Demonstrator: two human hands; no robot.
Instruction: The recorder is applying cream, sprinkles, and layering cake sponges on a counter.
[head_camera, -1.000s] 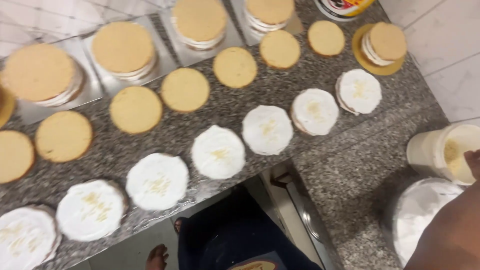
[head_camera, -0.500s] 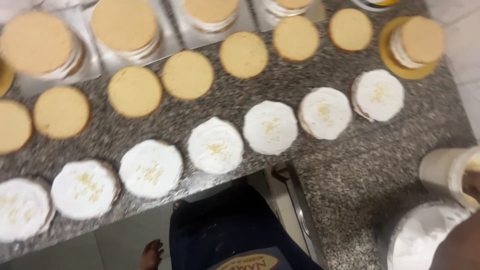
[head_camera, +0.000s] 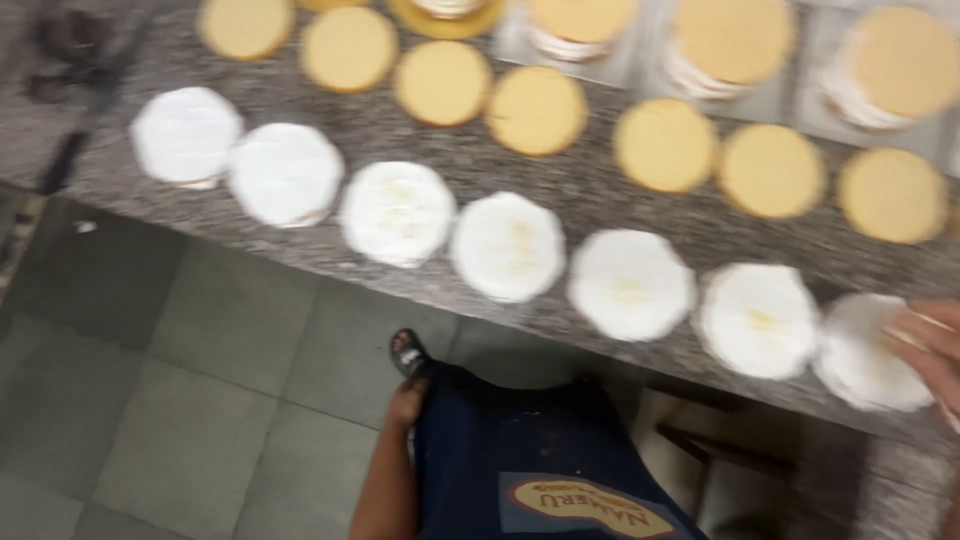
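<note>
The cream-covered round (head_camera: 872, 352) lies flat at the right end of the near row on the table (head_camera: 560, 185), right under the fingers (head_camera: 925, 335) of the right hand (head_camera: 935, 355). It is a disc, so it has no long axis and points no way; its white face is up. The fingers rest on its right part, spread loosely, clamped on nothing that shows; much of the hand is cut off by the edge and blurred. The left hand is out of view.

Away from the fingers, to their left, six more white rounds (head_camera: 628, 284) run in a slanting line along the table's front edge, close together. Beyond the fingertips, farther back, lies a row of bare yellow rounds (head_camera: 770, 170), and behind those, stacked rounds (head_camera: 735, 45) with cream between layers. Nothing stands between the fingers and the nearest rounds. Below the table edge are a grey tiled floor (head_camera: 200, 400), a dark blue apron (head_camera: 530, 460) and a sandalled foot (head_camera: 408, 352).
</note>
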